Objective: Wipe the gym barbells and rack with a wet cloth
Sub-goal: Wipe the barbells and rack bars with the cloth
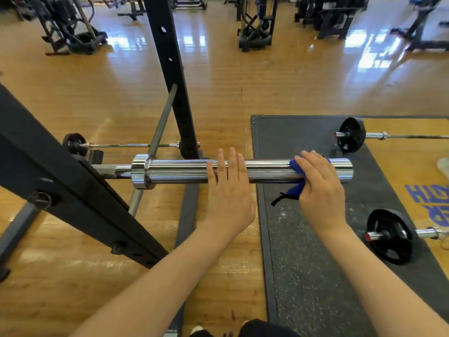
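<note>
Wooden gym floor, black mat on right. Barbell sleeve [243, 171] lies left-to-right on rack [73, 190]. Right hand [318, 186] grips blue cloth [295, 166] near the sleeve's free end; left hand [228, 188] rests flat mid-sleeve, fingers straight. Unwiped length probably runs leftward toward collar [142, 171].

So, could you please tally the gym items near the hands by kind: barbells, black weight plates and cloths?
Barbells: 4 (chrome sleeve being wiped, one low by the rack, two on the mat)
Black weight plates: 3 ()
Blue cloths: 1
Total: 8
</note>
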{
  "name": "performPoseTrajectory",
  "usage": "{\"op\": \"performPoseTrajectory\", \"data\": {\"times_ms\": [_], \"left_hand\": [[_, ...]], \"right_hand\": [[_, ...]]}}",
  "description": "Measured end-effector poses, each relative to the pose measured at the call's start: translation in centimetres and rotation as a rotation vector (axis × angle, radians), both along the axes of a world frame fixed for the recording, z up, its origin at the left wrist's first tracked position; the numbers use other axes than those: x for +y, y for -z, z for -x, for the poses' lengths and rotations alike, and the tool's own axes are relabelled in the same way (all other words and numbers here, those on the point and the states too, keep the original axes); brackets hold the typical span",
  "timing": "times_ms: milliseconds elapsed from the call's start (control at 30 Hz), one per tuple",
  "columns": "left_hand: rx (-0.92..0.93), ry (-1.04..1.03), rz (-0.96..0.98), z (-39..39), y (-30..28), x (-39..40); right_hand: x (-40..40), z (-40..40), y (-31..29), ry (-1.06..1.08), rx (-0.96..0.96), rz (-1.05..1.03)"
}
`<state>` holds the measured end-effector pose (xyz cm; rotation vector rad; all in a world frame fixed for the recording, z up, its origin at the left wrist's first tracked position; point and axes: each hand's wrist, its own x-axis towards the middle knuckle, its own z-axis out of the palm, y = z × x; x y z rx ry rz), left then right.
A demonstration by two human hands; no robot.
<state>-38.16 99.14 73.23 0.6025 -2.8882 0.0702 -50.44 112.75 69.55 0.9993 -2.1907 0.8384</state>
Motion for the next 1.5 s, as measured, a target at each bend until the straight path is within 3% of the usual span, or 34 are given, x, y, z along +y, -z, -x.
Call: {"op": "performPoseTrajectory", "data": {"times_ms": [367, 567, 867, 967, 1200, 1500], "left_hand": [[0.106, -0.015, 0.033, -2.3, 2.6, 0.4], [0.05, -0.196, -0.061, -6.4, 3.0, -0.1], [0.041, -0.409, 0.028, -13.3, 2.6, -4.3], [0.091, -0.435, -0.013, -15.9, 2.7, -5.2], [0.106, -0.704, -0.137, -22.9, 4.9, -8.5], [0.039, -0.744, -0.169, -27.5, 7.3, -13.3]], "right_hand": [[0.0, -0.7, 1.0, -0.004, -0.014, 0.146], [-6.3, -5.9, 1.6, -0.292, 0.014, 0.007], [-11.7, -13.1, -0.7, -0.7, -0.077, -0.109], [-13.4, -15.6, -1.0, -0.763, -0.057, -0.165], [-17.7, -21.4, -0.3, -0.927, -0.019, -0.343], [-22.4, -26.5, 1.1, -1.022, -0.116, -0.389]]}}
